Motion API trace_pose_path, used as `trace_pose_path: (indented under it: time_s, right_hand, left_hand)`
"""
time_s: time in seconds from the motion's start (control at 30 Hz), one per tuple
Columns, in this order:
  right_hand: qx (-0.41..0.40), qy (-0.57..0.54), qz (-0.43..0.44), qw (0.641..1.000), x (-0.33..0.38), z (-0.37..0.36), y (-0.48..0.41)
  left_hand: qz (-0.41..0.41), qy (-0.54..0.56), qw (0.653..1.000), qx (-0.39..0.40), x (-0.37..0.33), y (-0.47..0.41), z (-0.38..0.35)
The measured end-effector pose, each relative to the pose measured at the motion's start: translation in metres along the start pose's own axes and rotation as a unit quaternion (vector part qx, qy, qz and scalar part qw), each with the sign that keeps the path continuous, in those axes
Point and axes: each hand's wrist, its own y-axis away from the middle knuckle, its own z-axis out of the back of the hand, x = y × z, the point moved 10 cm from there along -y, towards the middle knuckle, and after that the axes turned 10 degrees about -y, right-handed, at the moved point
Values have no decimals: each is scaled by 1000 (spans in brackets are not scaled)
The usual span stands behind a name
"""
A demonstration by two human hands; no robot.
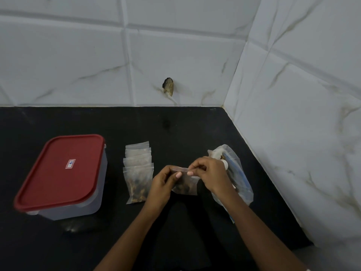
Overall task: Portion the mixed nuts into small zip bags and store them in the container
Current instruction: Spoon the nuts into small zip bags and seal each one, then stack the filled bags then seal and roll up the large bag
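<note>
A small zip bag with nuts in its bottom hangs between my hands above the black counter. My left hand pinches the left end of its zip strip, and my right hand pinches the right end. To the left lie several filled small zip bags, overlapping in a row. A large clear bag of mixed nuts lies behind my right hand, partly hidden by it. The clear container stands at the left with its red lid on.
The black counter meets white tiled walls at the back and along the right side. A dark stub sticks out of the back wall.
</note>
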Motion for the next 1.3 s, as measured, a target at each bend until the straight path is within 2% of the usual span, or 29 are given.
trace_pose_path:
  time_s: [0.1, 0.2, 0.4, 0.5, 0.6, 0.7, 0.9, 1.23, 1.3]
  right_hand:
    - [24, -36, -9, 999, 5, -10, 8]
    - [44, -27, -19, 999, 8, -17, 14]
    - [42, -20, 18, 999, 22, -33, 21]
    - [55, -96, 3, 994, 23, -50, 23]
    - [60, -209, -56, 974, 10, -68, 25]
    - [83, -251, -109, 958, -5, -92, 28]
    - [57, -281, -128, 950, -13, -110, 27]
    - [47, -250, -127, 959, -12, -111, 25]
    - [39, -235, -116, 964, -8, -98, 24]
  left_hand:
    - [-2, 7, 998, -60, 3, 12, 21]
    - [6, 4, 995, -100, 7, 23, 36]
    - [16, -6, 986, -163, 10, 48, 54]
    - [38, 16, 975, -219, 22, 64, 68]
    - [46, 24, 963, -265, 28, 77, 79]
    - [61, 21, 949, -309, 32, 83, 92]
    - [74, -51, 931, -353, 31, 75, 105]
    - [112, -134, 909, -379, 31, 68, 107]
    - [127, -167, 896, -392, 28, 73, 103]
